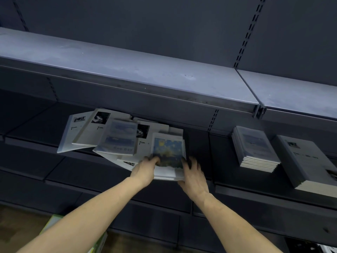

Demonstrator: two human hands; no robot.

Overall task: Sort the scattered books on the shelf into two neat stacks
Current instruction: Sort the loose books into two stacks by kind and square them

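A loose heap of white books [102, 132] lies on the dark shelf [36, 125], several overhanging its front edge. Topmost at the right is a book with a blue and yellow painted cover [168, 148]. My left hand [145, 169] grips that book's lower left corner, thumb on the cover. My right hand [193, 177] holds its lower right edge, fingers spread along the side. Further right stand two tidy stacks: thin pale-blue-cover books [255, 148] and thicker white books [308, 163].
A grey upper shelf [127, 70] juts out above the heap. Slotted uprights [212, 119] divide the shelf bays. Lower dark shelves run beneath my arms. A green and white box [52, 223] sits on the brown floor at the lower left.
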